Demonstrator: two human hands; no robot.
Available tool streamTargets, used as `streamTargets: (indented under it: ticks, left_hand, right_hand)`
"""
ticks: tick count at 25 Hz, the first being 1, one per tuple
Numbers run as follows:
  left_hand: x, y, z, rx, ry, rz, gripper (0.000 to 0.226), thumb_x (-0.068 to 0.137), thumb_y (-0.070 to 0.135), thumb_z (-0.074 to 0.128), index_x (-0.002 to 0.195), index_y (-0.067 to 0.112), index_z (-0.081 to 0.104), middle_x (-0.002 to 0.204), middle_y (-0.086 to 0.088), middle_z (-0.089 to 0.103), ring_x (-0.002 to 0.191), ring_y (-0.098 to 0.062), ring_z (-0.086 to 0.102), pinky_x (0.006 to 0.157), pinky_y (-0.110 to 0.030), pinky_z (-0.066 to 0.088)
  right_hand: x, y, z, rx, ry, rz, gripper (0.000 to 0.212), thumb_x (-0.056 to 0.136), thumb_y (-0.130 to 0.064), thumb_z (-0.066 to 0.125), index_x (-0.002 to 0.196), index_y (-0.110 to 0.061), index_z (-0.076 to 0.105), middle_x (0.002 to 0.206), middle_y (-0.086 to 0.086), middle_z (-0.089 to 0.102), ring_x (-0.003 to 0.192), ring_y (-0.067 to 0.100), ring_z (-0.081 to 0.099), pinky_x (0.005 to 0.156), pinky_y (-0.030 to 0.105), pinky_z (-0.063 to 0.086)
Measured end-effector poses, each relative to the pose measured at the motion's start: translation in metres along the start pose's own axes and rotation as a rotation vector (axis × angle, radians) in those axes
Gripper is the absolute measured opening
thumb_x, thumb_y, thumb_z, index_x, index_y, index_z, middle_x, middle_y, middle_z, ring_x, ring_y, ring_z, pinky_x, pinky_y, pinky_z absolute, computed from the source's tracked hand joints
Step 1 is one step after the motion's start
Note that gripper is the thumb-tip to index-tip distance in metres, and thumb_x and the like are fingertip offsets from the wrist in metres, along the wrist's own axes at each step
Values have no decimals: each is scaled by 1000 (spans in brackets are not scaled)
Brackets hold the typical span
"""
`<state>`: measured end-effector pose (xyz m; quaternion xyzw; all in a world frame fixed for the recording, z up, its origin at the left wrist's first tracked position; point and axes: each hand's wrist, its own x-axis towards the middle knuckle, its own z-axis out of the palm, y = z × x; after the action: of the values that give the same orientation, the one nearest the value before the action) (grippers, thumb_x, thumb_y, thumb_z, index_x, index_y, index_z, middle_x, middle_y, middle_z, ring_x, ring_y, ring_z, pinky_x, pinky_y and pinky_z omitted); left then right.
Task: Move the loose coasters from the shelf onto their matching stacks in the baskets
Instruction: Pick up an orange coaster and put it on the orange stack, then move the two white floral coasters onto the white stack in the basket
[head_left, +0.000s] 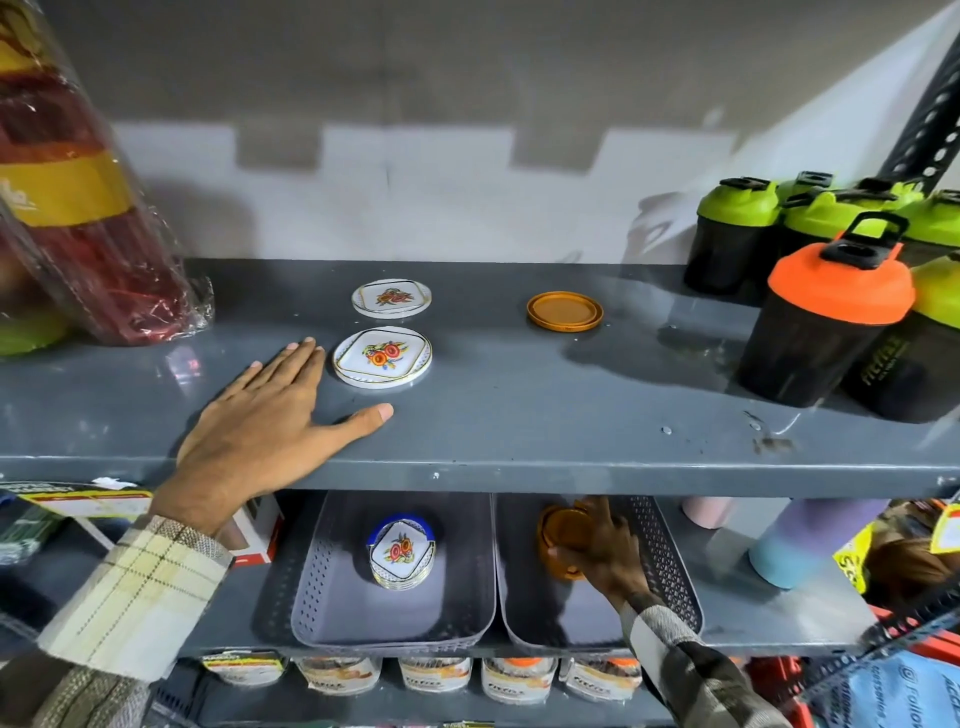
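Note:
Two white floral coasters lie on the grey upper shelf (519, 415): a near one (383, 357) and a far one (391, 298). An orange coaster (564, 310) lies to their right. My left hand (265, 421) rests flat and open on the shelf, fingertips just left of the near floral coaster. Below, the left grey basket (322, 613) holds a stack of floral coasters (401, 553). In the right basket (670, 561), my right hand (605, 551) is closed on an orange coaster (563, 530) at the orange stack, partly hidden by the fingers.
Green- and orange-lidded shaker bottles (826, 317) crowd the upper shelf's right end. A plastic-wrapped red and yellow bundle (88, 208) leans at the left. Pastel bottles (810, 540) stand right of the baskets. Packaged goods fill the shelf below.

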<state>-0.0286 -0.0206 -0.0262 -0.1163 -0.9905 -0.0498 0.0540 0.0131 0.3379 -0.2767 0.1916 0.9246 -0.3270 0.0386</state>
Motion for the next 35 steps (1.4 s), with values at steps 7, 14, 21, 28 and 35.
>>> streamTargets:
  ticks: [7,14,21,28,35]
  left_hand:
    - [0,-1,0,-4,2,3,134,57,102,4,159,15,6,167,4,2,151,-6,0,124,-35,3]
    - [1,-2,0,16,-32,0,133,58,102,2,158,14,4,167,3,-1,152,-7,-1,124,-35,1]
    - [0,1,1,19,-64,-17,133,59,100,3,159,13,2,167,2,-4,152,-9,-3,124,-36,-1]
    - [-3,4,0,6,-49,-32,125,65,97,10,159,14,3,167,4,-4,151,-7,-4,123,-35,-2]
    - [-5,4,-1,-12,-34,-38,125,65,98,10,159,16,3,167,5,-5,151,-6,-6,123,-35,-2]
  right_hand:
    - [-3,6,0,-6,2,6,86,71,-52,85,141,-30,39,131,12,63,131,39,52,108,47,38]
    - [-59,-37,-47,12,110,-285,80,78,-62,78,141,-25,44,129,6,65,124,38,58,98,43,49]
    - [-165,-87,-132,-107,54,-568,86,68,-101,44,136,-48,41,117,-17,67,98,7,59,84,25,49]
    - [-186,-157,-196,-25,195,-766,74,75,-90,51,132,-43,57,114,-26,68,112,-6,62,88,14,49]
    - [-90,-213,-206,54,358,-758,57,83,-54,78,128,-23,62,113,-2,76,110,12,70,93,18,54]
